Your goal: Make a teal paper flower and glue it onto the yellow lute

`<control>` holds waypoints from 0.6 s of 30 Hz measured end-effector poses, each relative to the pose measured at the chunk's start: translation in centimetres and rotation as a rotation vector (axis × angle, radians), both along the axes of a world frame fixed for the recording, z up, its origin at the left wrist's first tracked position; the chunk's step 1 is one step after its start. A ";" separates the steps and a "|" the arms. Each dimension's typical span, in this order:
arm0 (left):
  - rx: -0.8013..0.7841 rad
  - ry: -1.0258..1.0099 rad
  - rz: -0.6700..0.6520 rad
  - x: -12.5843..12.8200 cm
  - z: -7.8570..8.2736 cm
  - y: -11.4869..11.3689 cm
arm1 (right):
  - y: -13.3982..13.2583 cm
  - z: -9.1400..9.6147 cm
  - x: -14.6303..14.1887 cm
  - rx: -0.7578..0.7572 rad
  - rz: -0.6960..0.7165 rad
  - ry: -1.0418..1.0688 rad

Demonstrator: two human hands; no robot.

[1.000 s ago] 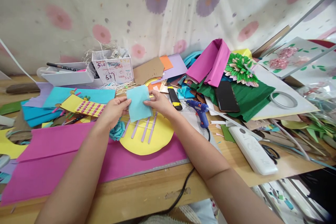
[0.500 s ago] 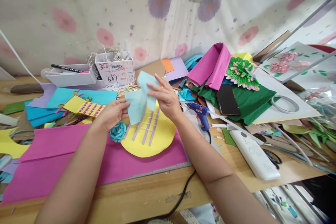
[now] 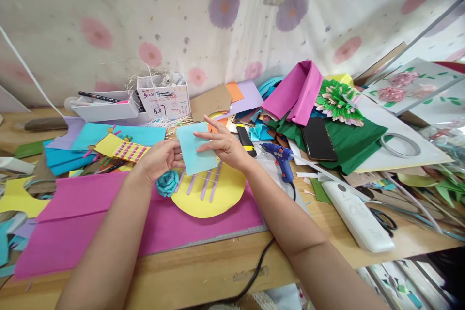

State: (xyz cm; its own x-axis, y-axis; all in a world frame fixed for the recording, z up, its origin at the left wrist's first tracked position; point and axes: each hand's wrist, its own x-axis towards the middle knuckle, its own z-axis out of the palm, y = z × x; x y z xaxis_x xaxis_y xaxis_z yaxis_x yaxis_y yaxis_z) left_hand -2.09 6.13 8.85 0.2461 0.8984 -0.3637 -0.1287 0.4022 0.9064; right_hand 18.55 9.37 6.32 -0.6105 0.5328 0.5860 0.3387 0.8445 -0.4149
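A light blue paper piece [image 3: 196,155] is held up between my hands, above a yellow paper disc [image 3: 218,198]. My left hand [image 3: 160,160] grips its left edge, palm turned up, with some fingertips hidden behind the sheet. Over the paper's right side, my right hand [image 3: 227,147] holds on with two straight fingers across the front and the index finger lifted; its thumb is hidden. Purple paper strips [image 3: 205,185] and thin pale lines cross the disc. Beside its left edge sits a teal paper rose [image 3: 167,183]. Magenta paper [image 3: 203,232] lies beneath.
A blue glue gun [image 3: 281,160], a yellow-black cutter [image 3: 247,140] and a black phone [image 3: 318,138] lie to the right. Farther right are a white power bank-like block [image 3: 358,215], scissors [image 3: 385,220] and a tape ring [image 3: 399,145]. White boxes [image 3: 163,99] stand behind.
Two light blue pieces, one in each hand, have come together into what looks like one stacked sheet. My right hand has lowered; the cutter behind it now shows. The view has shifted slightly.
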 end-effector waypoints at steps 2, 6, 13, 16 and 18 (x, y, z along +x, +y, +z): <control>-0.027 -0.020 -0.005 -0.1 0.1 0.1 | 0.0 -0.1 0.0 0.001 -0.001 0.007; -0.037 0.003 0.006 -0.1 0.0 0.1 | 0.1 -0.3 0.0 -0.014 0.020 0.016; 0.114 0.174 0.115 0.2 -0.4 -0.4 | -0.1 -0.1 -0.6 -0.355 -0.049 0.266; 0.147 0.192 0.119 0.2 0.0 -0.6 | -0.3 0.0 -1.1 -0.733 -0.056 0.495; 0.169 0.214 0.116 0.2 0.3 -0.7 | -0.5 0.0 -1.4 -0.983 0.011 0.573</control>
State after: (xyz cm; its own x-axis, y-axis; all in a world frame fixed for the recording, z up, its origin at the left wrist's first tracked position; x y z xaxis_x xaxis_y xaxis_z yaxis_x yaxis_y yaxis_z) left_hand -1.88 5.48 9.20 0.0727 0.9684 -0.2388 0.0360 0.2367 0.9709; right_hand 17.17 8.91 6.31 -0.3946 0.9120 0.1118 -0.1194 0.0697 -0.9904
